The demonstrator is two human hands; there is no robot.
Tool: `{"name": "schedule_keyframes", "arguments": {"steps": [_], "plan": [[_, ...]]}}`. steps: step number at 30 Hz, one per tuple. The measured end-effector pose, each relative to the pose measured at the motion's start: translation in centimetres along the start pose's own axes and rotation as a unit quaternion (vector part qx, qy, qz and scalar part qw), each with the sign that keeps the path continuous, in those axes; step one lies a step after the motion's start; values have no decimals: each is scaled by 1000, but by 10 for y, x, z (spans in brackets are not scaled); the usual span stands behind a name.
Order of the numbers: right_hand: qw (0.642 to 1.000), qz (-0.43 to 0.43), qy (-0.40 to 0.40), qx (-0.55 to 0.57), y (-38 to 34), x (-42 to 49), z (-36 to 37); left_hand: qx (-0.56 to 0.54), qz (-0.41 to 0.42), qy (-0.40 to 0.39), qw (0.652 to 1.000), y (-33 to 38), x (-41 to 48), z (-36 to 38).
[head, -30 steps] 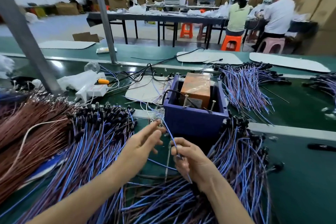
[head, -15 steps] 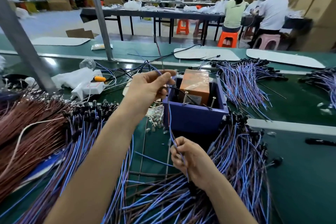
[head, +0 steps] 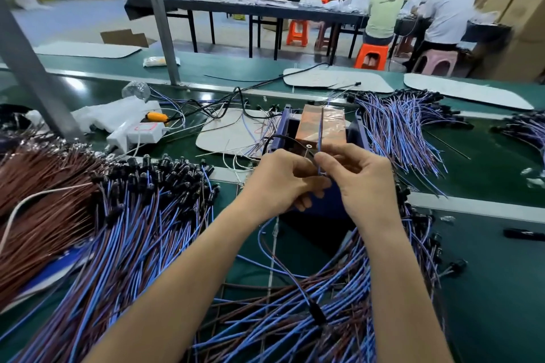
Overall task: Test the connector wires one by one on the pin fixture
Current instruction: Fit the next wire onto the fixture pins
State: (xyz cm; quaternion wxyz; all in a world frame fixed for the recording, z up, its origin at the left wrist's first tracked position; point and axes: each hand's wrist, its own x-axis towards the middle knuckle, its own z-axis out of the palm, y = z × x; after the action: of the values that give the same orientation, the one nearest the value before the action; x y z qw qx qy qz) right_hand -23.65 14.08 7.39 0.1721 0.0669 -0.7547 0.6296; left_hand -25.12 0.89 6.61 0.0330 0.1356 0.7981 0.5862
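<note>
Centre of frame: left hand [head: 280, 186] and right hand [head: 364, 183], fingers curled and fingertips meeting, both pinching 1 blue-and-brown connector wire [head: 320, 138] held upright over the blue pin fixture [head: 282, 127], across its orange block [head: 334, 124]. Lower left: heap of blue wires [head: 132, 230]. Left edge: brown wire bundle [head: 35, 200]. Upper right: second blue heap [head: 398, 127].
</note>
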Motion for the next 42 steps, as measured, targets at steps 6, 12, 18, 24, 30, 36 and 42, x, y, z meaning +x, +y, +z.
{"name": "schedule_keyframes", "arguments": {"steps": [6,12,18,24,30,36,42], "plan": [[997,70,-14,-24,13,0,-6,29,-18,-63,997,0,-2,-8],[985,117,-121,-42,11,-5,-4,-35,14,33,999,2,3,-12],[982,133,-132,-35,10,-6,-4,-77,19,56,995,2,1,-5],[976,167,-141,23,7,-8,-7,-96,-1,48,994,3,0,-4],[974,197,-104,43,8,-7,-8,-112,-23,59,992,5,-1,-6],[979,187,-44,61,9,-3,-33,-64,-71,38,995,5,-2,-12],[971,204,33,118,10,1,-51,26,-113,6,993,-1,-3,-13]]}}
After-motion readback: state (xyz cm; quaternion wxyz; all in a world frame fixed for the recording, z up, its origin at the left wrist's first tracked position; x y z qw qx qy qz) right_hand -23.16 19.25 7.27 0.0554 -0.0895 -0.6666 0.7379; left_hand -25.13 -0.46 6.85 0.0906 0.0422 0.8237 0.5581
